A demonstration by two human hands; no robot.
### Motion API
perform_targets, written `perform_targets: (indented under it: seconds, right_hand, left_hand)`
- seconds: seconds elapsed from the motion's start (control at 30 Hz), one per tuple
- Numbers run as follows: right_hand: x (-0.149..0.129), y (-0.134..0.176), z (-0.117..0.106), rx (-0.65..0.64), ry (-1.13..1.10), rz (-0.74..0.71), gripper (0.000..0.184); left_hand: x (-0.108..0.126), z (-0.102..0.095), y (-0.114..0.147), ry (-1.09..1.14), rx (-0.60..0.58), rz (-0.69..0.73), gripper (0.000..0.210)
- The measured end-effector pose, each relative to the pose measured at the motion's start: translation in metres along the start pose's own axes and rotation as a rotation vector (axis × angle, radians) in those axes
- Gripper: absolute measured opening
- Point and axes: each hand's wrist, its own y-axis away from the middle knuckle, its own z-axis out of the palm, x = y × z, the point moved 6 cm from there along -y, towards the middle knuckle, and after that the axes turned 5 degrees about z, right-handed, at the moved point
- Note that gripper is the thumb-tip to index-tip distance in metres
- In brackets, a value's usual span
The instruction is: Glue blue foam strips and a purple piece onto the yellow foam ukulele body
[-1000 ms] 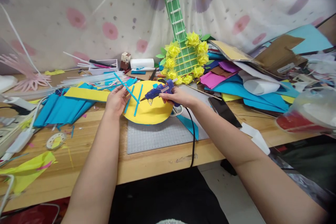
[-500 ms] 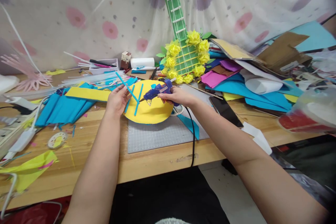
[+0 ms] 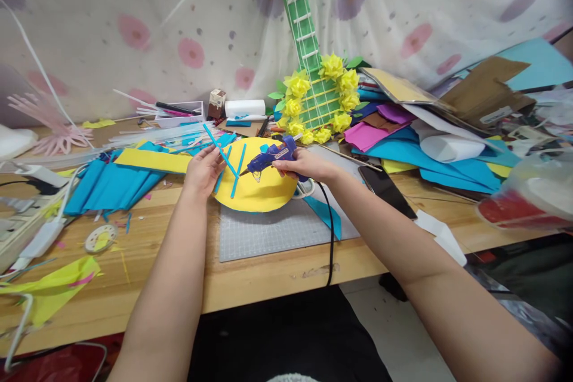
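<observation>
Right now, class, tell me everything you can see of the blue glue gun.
The glue gun is deep blue and looks plastic, with a pale label, a dark pointed nozzle and a thin wire stand beneath. The right hand grips it over the yellow cutout. Its nozzle points toward the blue strip in the left hand; whether they touch is unclear. A black cable, seemingly its own, hangs below.

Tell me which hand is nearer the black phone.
Right. The right hand, holding a glue gun, is left of the phone; the left hand is farther left.
</observation>
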Motion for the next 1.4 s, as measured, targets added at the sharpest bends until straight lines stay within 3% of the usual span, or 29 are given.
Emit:
perform_targets:
  seconds: [1.4]
  right_hand:
    - [-0.011,0.0,0.004,-0.012,0.042,0.074,0.039]
  left_hand:
    - [-0.001,0.0,0.001,0.003,0.025,-0.017,0.008]
